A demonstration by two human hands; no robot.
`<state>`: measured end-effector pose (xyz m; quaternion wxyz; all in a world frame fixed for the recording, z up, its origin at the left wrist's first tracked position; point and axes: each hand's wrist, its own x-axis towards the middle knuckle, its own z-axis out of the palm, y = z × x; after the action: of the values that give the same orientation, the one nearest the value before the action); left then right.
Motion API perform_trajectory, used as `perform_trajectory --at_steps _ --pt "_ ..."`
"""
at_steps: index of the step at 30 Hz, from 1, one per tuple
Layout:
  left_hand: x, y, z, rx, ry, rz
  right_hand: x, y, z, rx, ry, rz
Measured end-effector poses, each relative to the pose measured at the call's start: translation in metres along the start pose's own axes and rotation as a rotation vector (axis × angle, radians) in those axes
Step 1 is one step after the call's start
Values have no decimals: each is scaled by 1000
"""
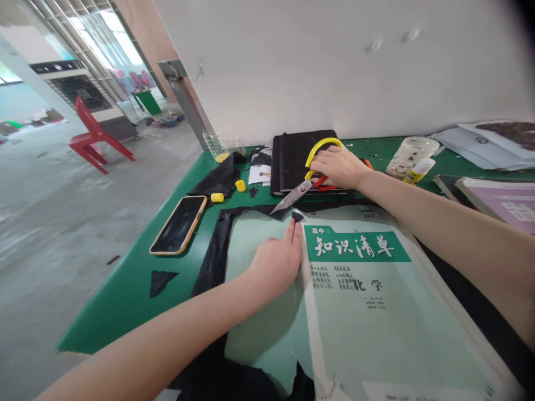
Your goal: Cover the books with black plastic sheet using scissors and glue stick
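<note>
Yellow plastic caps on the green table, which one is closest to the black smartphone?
The yellow plastic cap right by the black smartphone's top corner; the other yellow cap sits farther back, beside the small black cloth scrap.

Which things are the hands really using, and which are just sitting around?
In use: scissors in the right hand; green book under the left hand; black sheet beneath the book.
Lying about: phone, yellow caps, glue bottle, jar, red chair, purple book.
</note>
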<state>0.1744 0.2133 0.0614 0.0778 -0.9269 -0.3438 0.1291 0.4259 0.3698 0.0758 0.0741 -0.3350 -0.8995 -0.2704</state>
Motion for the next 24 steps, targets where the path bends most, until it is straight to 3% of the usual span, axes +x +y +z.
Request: perform_trajectory --at_steps 18,24 --pt "-3 2 -7 7 12 -31 -11 -5 -1 51 36 -3" --pt "-2 4 -4 24 11 -45 -20 -8 -5 96 16 105"
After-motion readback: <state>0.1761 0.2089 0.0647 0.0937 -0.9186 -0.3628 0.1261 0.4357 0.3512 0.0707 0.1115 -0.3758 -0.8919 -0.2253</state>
